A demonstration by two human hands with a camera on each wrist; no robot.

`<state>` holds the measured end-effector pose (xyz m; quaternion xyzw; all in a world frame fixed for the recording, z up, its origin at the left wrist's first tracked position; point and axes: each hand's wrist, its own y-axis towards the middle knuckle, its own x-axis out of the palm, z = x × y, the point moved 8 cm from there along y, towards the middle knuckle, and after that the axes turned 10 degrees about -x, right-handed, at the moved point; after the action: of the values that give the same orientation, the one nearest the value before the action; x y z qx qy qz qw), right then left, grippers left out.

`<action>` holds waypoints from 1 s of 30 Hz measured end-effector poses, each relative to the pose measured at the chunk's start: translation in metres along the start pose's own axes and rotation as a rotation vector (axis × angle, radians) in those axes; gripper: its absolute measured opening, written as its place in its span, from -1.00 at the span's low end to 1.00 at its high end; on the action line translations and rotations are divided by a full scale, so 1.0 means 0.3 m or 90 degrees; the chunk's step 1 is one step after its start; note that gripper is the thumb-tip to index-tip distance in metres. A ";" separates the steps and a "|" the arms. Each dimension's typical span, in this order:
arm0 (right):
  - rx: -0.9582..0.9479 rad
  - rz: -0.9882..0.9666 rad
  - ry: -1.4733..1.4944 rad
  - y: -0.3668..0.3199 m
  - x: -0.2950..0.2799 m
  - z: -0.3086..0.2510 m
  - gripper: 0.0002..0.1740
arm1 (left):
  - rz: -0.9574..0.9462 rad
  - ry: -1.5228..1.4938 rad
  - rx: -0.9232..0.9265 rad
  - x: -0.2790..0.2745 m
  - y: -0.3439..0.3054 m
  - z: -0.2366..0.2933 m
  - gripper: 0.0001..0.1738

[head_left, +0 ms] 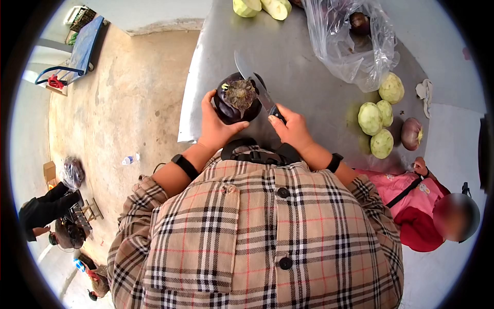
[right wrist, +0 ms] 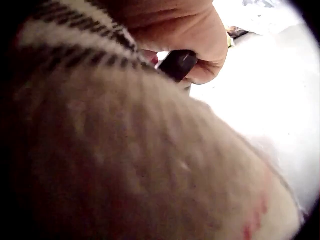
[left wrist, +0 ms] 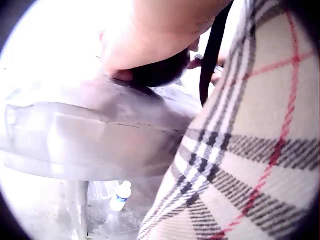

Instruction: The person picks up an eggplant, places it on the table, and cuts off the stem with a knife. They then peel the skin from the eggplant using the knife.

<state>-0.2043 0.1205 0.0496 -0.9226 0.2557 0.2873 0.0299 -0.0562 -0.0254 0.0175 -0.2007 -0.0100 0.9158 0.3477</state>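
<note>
A round, dark purple eggplant [head_left: 226, 110] with a rough brown cap facing up sits at the near left of the metal table [head_left: 319, 103]. My left hand [head_left: 216, 124] grips it from the left and near side, thumb along its near edge. In the left wrist view the eggplant [left wrist: 167, 72] shows dark beneath the hand. My right hand [head_left: 294, 127] holds a kitchen knife [head_left: 263, 98] by its black handle. The blade points away from me, its middle overlapping the eggplant's right edge in the head view. The right wrist view shows the handle's butt [right wrist: 180, 64] under the palm.
Several peeled pale green eggplants [head_left: 370, 118] and one purple one [head_left: 411, 134] lie at the table's right. A clear plastic bag [head_left: 339, 46] holds dark eggplants at the back. Another person [head_left: 417, 206] is at the right. A bottle [head_left: 129, 159] lies on the floor.
</note>
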 end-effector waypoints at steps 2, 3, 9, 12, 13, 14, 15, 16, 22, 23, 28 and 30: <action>-0.016 -0.002 -0.030 0.007 -0.015 -0.010 -0.60 | -0.149 -0.167 -0.147 0.000 0.004 -0.037 0.21; -0.013 -0.006 -0.044 0.008 -0.019 -0.013 -0.60 | -0.152 -0.180 -0.120 -0.009 0.014 -0.044 0.20; -0.035 -0.017 -0.125 0.011 -0.032 -0.022 -0.56 | -0.082 -0.010 0.086 -0.013 0.048 0.015 0.30; -0.015 -0.040 -0.155 0.003 -0.060 -0.043 -0.55 | -0.120 -0.032 0.045 -0.009 0.056 0.026 0.35; -0.019 -0.044 -0.169 -0.001 -0.075 -0.056 -0.55 | -0.122 -0.024 0.044 -0.010 0.054 0.034 0.35; -0.023 -0.048 -0.183 -0.002 -0.088 -0.068 -0.55 | -0.124 -0.015 0.042 -0.014 0.055 0.042 0.34; -0.007 -0.063 -0.173 -0.009 -0.094 -0.068 -0.56 | -0.125 -0.005 0.041 -0.016 0.055 0.044 0.34; 0.009 -0.077 -0.163 -0.022 -0.101 -0.067 -0.56 | -0.119 -0.007 0.033 -0.016 0.053 0.041 0.34; 0.019 -0.095 -0.163 -0.061 -0.104 -0.048 -0.56 | -0.074 0.034 0.042 -0.020 0.032 0.042 0.34; 0.012 -0.093 -0.167 -0.059 -0.097 -0.044 -0.57 | -0.070 0.037 0.034 -0.020 0.031 0.042 0.34; -0.002 -0.082 -0.104 -0.036 -0.060 -0.023 -0.61 | -0.042 0.069 0.032 -0.016 0.026 0.046 0.31; 0.009 -0.093 -0.082 -0.029 -0.051 -0.020 -0.62 | -0.033 0.062 0.031 -0.018 0.020 0.053 0.30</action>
<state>-0.2079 0.1338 0.0623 -0.9181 0.1871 0.3414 0.0739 -0.0622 -0.0314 0.0331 -0.2363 0.0237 0.8958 0.3758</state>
